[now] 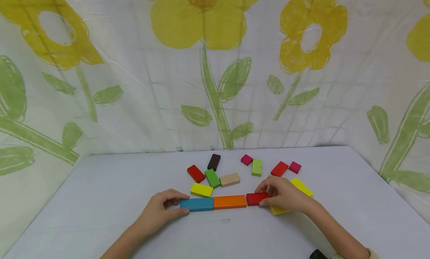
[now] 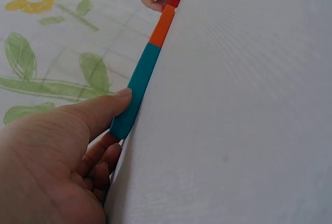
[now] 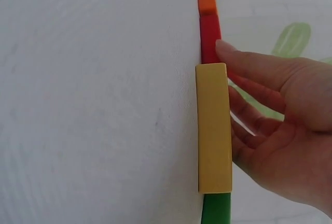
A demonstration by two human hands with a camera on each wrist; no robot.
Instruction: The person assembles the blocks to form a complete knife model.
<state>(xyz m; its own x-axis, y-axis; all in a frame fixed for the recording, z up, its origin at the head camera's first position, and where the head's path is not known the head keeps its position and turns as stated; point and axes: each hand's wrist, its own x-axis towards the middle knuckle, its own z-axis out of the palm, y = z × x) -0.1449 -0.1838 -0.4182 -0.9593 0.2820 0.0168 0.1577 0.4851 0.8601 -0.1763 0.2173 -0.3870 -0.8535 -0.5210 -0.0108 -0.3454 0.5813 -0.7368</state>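
At the left end of a row, my left hand [image 1: 161, 209] pinches a long blue block [image 1: 197, 205], thumb on its near side. An orange block [image 1: 230, 202] meets the blue block's right end. My right hand [image 1: 285, 193] pinches a shorter red block [image 1: 256, 199] between thumb and fingers, with a thin gap between red and orange. Under the right hand a yellow block [image 1: 278, 209] is partly covered. The right wrist view has that yellow block [image 3: 213, 130] nearest the camera, with a green block [image 3: 216, 208] showing past its end.
Behind the row lie a yellow block [image 1: 201, 190], a red one [image 1: 196, 173], a green one [image 1: 212, 178], a tan one [image 1: 230, 179] and a dark brown one [image 1: 214, 162]. Several more blocks spread to the right, including light green [image 1: 256, 167]. A flowered curtain [image 1: 161, 102] hangs behind the table.
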